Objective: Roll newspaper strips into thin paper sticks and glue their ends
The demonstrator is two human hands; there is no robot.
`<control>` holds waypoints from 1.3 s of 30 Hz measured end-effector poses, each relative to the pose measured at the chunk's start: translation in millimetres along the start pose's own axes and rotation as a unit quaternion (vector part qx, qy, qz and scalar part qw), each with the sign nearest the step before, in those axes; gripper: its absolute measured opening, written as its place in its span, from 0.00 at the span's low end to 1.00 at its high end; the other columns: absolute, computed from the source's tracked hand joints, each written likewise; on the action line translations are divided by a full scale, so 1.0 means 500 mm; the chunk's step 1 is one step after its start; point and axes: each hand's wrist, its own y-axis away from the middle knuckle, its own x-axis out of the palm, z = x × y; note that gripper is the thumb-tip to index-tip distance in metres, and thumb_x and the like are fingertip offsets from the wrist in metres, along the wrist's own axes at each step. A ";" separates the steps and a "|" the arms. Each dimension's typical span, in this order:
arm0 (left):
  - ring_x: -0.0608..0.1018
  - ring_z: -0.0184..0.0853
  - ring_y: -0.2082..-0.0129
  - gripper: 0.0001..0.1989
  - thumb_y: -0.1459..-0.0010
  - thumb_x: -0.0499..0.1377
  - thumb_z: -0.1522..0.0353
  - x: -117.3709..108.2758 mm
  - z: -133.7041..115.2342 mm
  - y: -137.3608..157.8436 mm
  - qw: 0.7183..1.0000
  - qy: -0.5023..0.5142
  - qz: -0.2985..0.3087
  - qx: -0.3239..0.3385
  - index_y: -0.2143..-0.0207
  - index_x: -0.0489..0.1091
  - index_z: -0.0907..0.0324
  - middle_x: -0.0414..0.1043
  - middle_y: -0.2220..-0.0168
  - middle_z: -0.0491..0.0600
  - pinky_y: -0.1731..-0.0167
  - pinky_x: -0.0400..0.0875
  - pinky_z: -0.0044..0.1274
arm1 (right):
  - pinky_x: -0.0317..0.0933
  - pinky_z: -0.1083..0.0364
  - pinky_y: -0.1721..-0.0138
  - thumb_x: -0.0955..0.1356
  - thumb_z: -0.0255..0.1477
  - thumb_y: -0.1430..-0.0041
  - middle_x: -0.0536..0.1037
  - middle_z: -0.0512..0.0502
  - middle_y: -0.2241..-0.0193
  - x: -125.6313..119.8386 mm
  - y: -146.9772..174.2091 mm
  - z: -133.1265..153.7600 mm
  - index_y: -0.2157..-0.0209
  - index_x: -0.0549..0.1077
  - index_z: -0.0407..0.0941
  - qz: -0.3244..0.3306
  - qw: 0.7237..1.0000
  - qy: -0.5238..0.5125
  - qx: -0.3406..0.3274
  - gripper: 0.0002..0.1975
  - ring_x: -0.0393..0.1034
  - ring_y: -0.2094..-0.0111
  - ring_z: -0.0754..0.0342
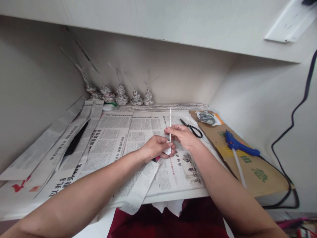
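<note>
- Strip overhangs surface edge; lap snag could tear it.
- Left grip pinches paper at stick foot; slack could loosen it.
- Right grip pinches stick, upright above left grip; over-squeezing could crush it.

Craft corner: glue gun, scissors, newspaper-covered worktop, coiled paper figures

I count one left hand, one right hand, one upright paper tube, five woven gourds far left, one pair of scissors, one blue glue gun right
</note>
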 end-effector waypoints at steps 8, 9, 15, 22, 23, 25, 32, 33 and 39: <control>0.77 0.31 0.72 0.17 0.49 0.61 0.58 -0.001 0.009 -0.002 0.999 0.013 0.026 0.013 0.67 0.73 0.65 0.75 0.70 0.53 0.76 0.70 0.19 | 0.60 0.59 0.71 0.74 0.36 0.56 0.75 0.49 0.72 -0.008 0.000 0.000 0.75 0.75 0.42 0.010 1.000 -0.014 0.000 0.12 0.66 0.74 0.60; 0.77 0.32 0.72 0.17 0.49 0.61 0.58 0.000 0.009 -0.001 0.999 0.017 0.029 0.016 0.67 0.73 0.65 0.75 0.70 0.53 0.75 0.70 0.20 | 0.60 0.58 0.71 0.74 0.37 0.55 0.76 0.49 0.71 -0.008 0.000 0.000 0.74 0.75 0.42 0.016 1.000 -0.017 0.004 0.12 0.67 0.73 0.60; 0.77 0.33 0.70 0.18 0.49 0.61 0.58 -0.003 0.007 -0.002 0.999 0.025 0.016 0.022 0.66 0.72 0.67 0.74 0.70 0.54 0.70 0.73 0.26 | 0.60 0.57 0.76 0.73 0.38 0.55 0.76 0.47 0.71 -0.009 0.002 -0.002 0.70 0.75 0.41 0.084 0.996 -0.014 0.027 0.15 0.64 0.80 0.61; 0.78 0.35 0.68 0.18 0.50 0.62 0.58 -0.008 0.008 -0.002 0.999 0.028 0.020 0.025 0.66 0.73 0.66 0.75 0.68 0.56 0.69 0.73 0.27 | 0.61 0.57 0.75 0.72 0.40 0.52 0.76 0.46 0.72 -0.007 0.003 0.000 0.67 0.76 0.41 0.092 0.995 -0.013 0.029 0.16 0.67 0.78 0.59; 0.78 0.35 0.68 0.18 0.50 0.62 0.58 -0.007 0.007 -0.001 0.999 0.029 0.019 0.023 0.66 0.73 0.66 0.75 0.68 0.56 0.69 0.73 0.27 | 0.60 0.57 0.76 0.72 0.39 0.52 0.76 0.47 0.73 -0.007 0.003 0.000 0.68 0.76 0.42 0.099 0.995 -0.012 0.031 0.15 0.66 0.79 0.59; 0.78 0.35 0.68 0.18 0.50 0.62 0.58 -0.005 0.005 0.000 0.999 0.029 0.022 0.019 0.66 0.73 0.66 0.75 0.68 0.55 0.69 0.73 0.26 | 0.59 0.58 0.76 0.74 0.37 0.55 0.76 0.48 0.74 -0.006 0.002 -0.001 0.73 0.75 0.42 0.069 0.997 -0.016 0.021 0.13 0.66 0.78 0.60; 0.78 0.35 0.68 0.18 0.50 0.62 0.58 -0.006 0.004 0.001 0.999 0.036 0.006 0.013 0.66 0.73 0.66 0.75 0.68 0.56 0.68 0.73 0.27 | 0.61 0.56 0.72 0.71 0.39 0.51 0.76 0.47 0.73 -0.009 0.001 -0.001 0.67 0.76 0.42 0.087 0.996 -0.010 0.020 0.15 0.67 0.76 0.59; 0.78 0.35 0.68 0.18 0.50 0.62 0.58 -0.007 0.004 0.001 0.999 0.036 0.007 0.013 0.66 0.73 0.66 0.75 0.68 0.56 0.68 0.73 0.27 | 0.60 0.57 0.73 0.72 0.38 0.51 0.76 0.48 0.74 -0.009 0.001 -0.002 0.68 0.76 0.42 0.095 0.995 -0.008 0.022 0.14 0.66 0.78 0.60; 0.77 0.35 0.68 0.17 0.49 0.61 0.59 -0.003 0.001 0.002 0.999 0.028 0.027 0.011 0.67 0.73 0.67 0.74 0.69 0.55 0.68 0.73 0.27 | 0.60 0.58 0.70 0.73 0.37 0.53 0.76 0.47 0.72 -0.010 -0.002 -0.003 0.74 0.75 0.42 0.016 1.000 -0.018 -0.005 0.12 0.68 0.71 0.58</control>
